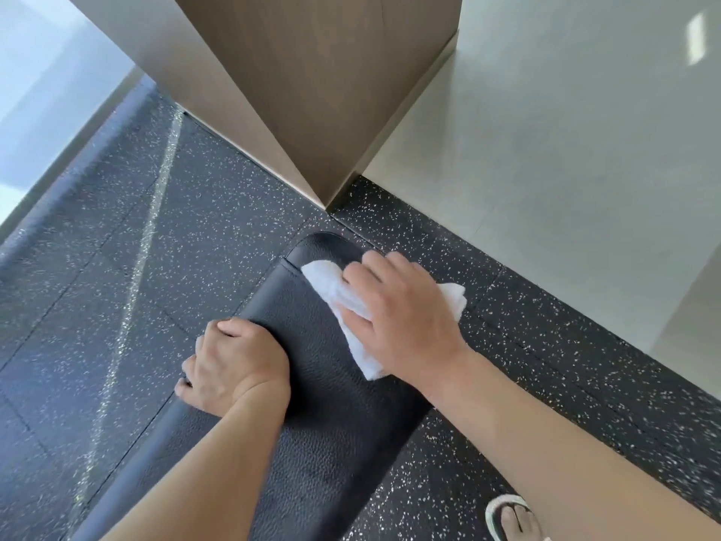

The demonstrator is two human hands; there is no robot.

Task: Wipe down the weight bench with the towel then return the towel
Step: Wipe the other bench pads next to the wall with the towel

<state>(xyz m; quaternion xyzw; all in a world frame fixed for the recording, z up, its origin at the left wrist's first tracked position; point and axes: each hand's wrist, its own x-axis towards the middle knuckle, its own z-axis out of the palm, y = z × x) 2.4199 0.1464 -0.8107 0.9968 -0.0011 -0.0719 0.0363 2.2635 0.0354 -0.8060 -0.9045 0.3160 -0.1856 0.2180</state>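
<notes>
The right hand [394, 318] lies flat over a crumpled white towel [343, 302], its grip loosely gathering the cloth under spread, slightly bent fingers and pressing it onto the black padded weight bench [331, 388] close to the pad's far rounded end. Part of the towel sticks out past the hand toward the bench's right edge, and another part trails back toward the wrist. The left hand [234, 365] is clenched over the bench's left edge, fingers curled down around the side of the pad and thumb on top, bracing. Both bare forearms reach forward from the lower part of the view, the right one crossing the bench's right edge. The pad runs diagonally from lower left to its far end, which stops just short of a corner where a wood-panelled wall [312, 91] meets a pale wall [565, 150]. Speckled dark rubber floor [136, 247] lies open on the left side of the bench, with a narrower strip on the right, where a foot in a sandal [511, 517] stands
</notes>
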